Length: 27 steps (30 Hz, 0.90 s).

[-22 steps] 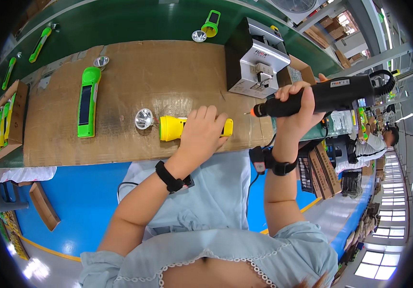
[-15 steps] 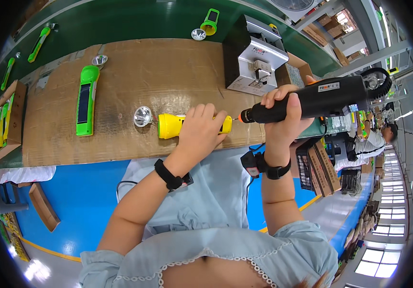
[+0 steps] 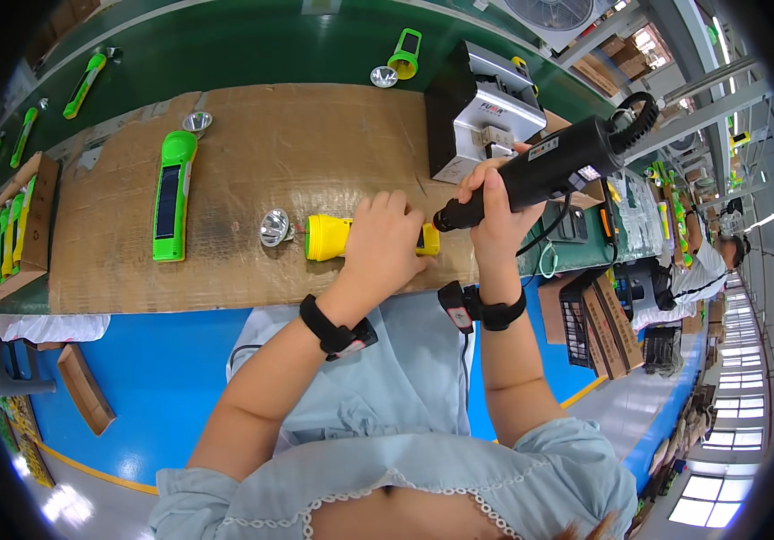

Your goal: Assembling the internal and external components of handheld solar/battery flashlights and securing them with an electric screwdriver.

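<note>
A yellow flashlight [image 3: 325, 238] lies sideways on the cardboard sheet [image 3: 252, 162], its wide head to the left. My left hand [image 3: 380, 236] is closed over its body from above. A loose silver reflector [image 3: 275, 228], with thin wires running to the flashlight's head, rests just left of it. In my right hand [image 3: 500, 214] is a black electric screwdriver [image 3: 540, 173], tilted with its cable end up to the right. Its nose points down-left near the flashlight's right end; the bit and any contact cannot be made out.
Farther left lies a green flashlight [image 3: 169, 198] with a reflector [image 3: 197, 122] at its head. A black-and-silver machine [image 3: 479, 117] stands behind my right hand. A carton [image 3: 40, 225] of flashlights sits at the left edge. Another green flashlight [image 3: 404, 54] lies at the back.
The screwdriver has tilted more steeply, its rear end swinging up and left. Its nose has shifted slightly left, closer to the flashlight. My left hand keeps its hold.
</note>
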Available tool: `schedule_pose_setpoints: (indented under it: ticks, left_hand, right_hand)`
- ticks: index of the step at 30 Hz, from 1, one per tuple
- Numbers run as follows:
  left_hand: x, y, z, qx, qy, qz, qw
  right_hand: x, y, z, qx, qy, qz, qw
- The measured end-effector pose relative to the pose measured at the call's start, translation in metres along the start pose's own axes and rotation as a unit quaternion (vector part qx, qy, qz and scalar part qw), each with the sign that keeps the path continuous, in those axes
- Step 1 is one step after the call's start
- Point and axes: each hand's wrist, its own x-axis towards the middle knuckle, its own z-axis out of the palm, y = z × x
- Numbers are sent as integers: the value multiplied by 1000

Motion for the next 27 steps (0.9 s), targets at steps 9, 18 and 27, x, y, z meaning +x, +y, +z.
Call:
schedule_pose_setpoints:
  ticks: [9,18,27]
  left_hand:
    - [4,2,0,-7,3,-2,1000]
    - [2,-3,3,-47,17,32,998]
    - [-20,-14,-69,-155,93,41,983]
  right_hand:
    - [7,0,-4,43,-19,-2,999]
    - [57,-40,-30,44,104,-193,975]
    - [105,-15,-39,-44,138,-188,971]
